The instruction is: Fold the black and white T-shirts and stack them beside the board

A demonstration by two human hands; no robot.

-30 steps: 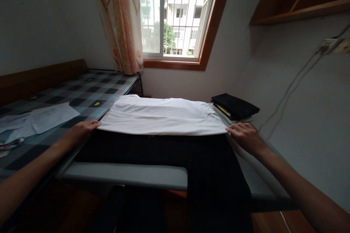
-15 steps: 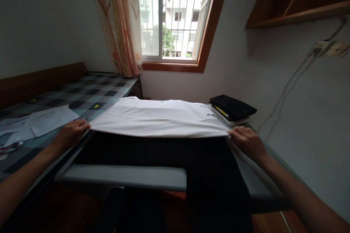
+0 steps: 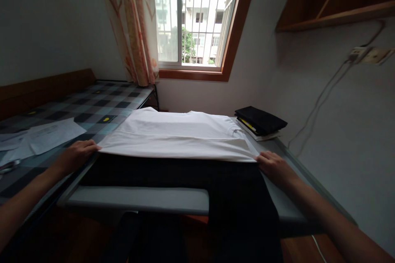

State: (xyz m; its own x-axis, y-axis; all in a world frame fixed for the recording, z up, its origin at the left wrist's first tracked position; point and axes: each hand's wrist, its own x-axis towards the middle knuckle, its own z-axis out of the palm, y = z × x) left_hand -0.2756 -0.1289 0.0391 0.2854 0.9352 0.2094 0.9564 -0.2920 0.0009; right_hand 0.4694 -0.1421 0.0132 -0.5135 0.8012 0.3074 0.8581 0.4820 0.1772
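Observation:
A white shirt lies spread across the table, its near edge pulled into a nearly straight line. My left hand pinches the near left corner, beside the bed. The near right corner is gripped between the closed fingers of my right hand. Beneath and in front of the shirt is a black garment, part of which hangs over the table's front edge on the right. The rest of it is hidden under the white cloth.
The grey table stands beside a checkered bed with papers on it. A black folded item rests on books at the table's right. Cables hang down the wall; a wooden shelf juts out above.
Both hands have come slightly lower and nearer to me, and the shirt's near edge has come with them. A fold line across the shirt now shows more clearly.

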